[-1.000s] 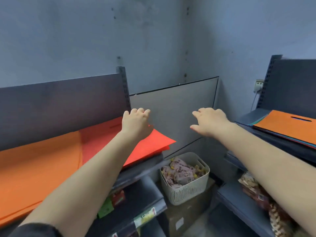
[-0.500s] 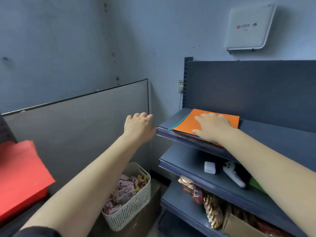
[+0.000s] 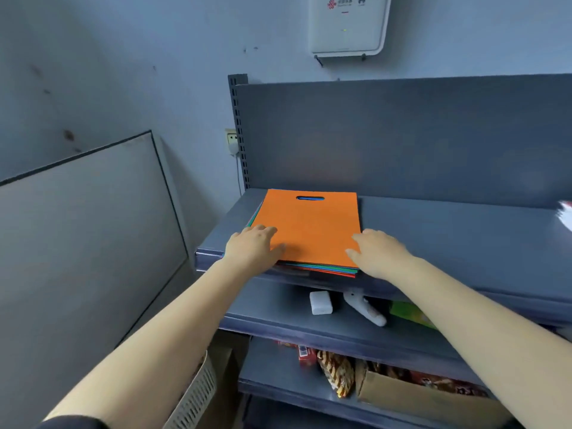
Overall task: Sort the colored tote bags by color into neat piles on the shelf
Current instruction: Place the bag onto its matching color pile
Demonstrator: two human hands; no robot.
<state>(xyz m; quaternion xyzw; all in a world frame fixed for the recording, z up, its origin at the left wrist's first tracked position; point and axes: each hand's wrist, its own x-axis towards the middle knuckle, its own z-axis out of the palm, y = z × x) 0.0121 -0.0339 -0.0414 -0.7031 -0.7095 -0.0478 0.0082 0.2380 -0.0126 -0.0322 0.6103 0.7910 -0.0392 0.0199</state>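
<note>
A flat stack of tote bags lies on the top grey shelf point(image 3: 448, 230), with an orange bag point(image 3: 312, 227) uppermost and blue, green and red edges point(image 3: 325, 270) showing beneath at the front. My left hand point(image 3: 252, 247) rests on the orange bag's near left corner, fingers spread flat. My right hand point(image 3: 376, 253) lies at the bag's near right corner, fingers straight, touching its edge. Neither hand grips anything.
A white charger block point(image 3: 321, 302) and a white handheld device point(image 3: 365, 309) sit on the shelf below. Snack packets point(image 3: 335, 371) and a cardboard box point(image 3: 418, 397) fill the lowest shelf. A white basket point(image 3: 198, 394) stands at lower left. A grey panel point(image 3: 86, 230) leans left.
The view has swung right from the red and orange piles to this shelf. Both hands moved onto the mixed stack, the left one coming from mid-air to the orange bag.
</note>
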